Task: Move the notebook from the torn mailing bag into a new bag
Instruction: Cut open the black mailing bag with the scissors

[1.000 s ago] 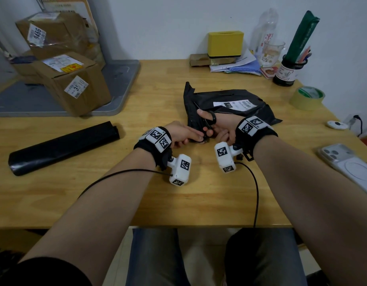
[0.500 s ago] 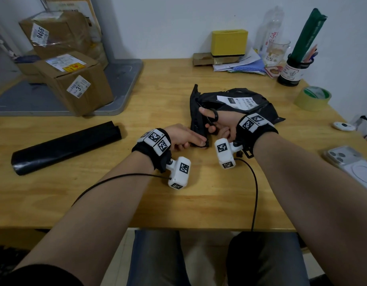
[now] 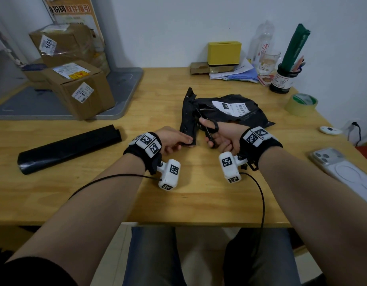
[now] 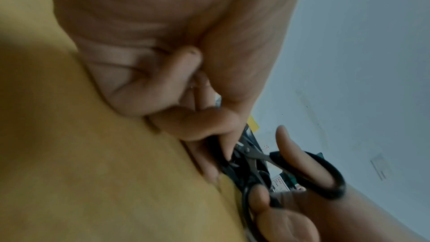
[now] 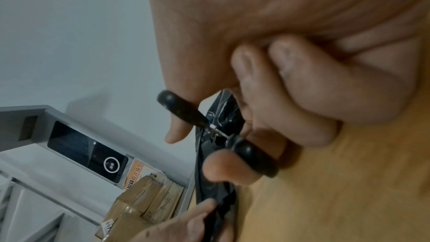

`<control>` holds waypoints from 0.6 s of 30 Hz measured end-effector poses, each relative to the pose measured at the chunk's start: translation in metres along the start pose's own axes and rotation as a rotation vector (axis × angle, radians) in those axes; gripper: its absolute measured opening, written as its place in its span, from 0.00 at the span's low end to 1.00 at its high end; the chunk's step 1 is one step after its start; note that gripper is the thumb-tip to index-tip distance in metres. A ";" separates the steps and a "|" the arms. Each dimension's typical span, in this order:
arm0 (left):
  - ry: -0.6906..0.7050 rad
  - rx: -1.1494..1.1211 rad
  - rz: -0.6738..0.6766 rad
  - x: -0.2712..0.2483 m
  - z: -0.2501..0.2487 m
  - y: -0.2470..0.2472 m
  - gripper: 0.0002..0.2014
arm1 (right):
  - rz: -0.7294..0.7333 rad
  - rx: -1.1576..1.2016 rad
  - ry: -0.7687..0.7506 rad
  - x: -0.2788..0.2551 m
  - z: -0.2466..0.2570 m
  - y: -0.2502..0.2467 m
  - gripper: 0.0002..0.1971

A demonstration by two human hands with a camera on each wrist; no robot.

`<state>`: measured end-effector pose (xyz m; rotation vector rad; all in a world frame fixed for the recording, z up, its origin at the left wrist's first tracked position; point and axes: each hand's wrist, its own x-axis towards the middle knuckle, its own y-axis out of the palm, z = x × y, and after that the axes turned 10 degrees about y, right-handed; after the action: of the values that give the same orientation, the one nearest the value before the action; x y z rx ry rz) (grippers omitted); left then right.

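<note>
A crumpled black mailing bag (image 3: 236, 112) with a white label lies mid-table. Its left end stands up as a raised flap (image 3: 187, 118). My left hand (image 3: 174, 139) pinches the near corner of that flap (image 5: 223, 207). My right hand (image 3: 219, 135) holds black-handled scissors (image 3: 211, 129), thumb through one loop and fingers through the other (image 5: 253, 155). Their blades (image 4: 253, 155) are parted and reach into the bag's left end. The notebook is hidden inside the bag. A roll of black new bags (image 3: 69, 148) lies to the left.
Cardboard parcels (image 3: 83, 89) sit on a grey tray at the back left. A yellow box (image 3: 224, 53), papers, a bottle, a glass and a pen pot (image 3: 281, 79) line the back. A tape roll (image 3: 301, 104), a small white device and a phone (image 3: 339, 170) lie at the right.
The scissors have advanced away from me along the bag's left end, and the flap stands higher. My left hand keeps its hold on the near corner.
</note>
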<state>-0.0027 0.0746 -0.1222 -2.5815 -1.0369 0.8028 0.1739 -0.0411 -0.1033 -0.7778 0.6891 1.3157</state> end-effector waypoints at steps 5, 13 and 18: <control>-0.004 0.060 -0.063 0.001 -0.028 -0.015 0.15 | -0.011 0.003 0.000 -0.018 -0.010 -0.008 0.34; 0.040 0.307 -0.064 0.017 -0.062 -0.006 0.18 | -0.087 -0.124 0.008 -0.046 -0.006 -0.013 0.35; -0.004 0.350 -0.014 0.029 -0.062 -0.002 0.20 | -0.108 -0.148 -0.048 -0.060 -0.003 -0.019 0.34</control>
<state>0.0491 0.0947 -0.0826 -2.2754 -0.8284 0.8966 0.1843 -0.0790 -0.0547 -0.8875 0.5091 1.2931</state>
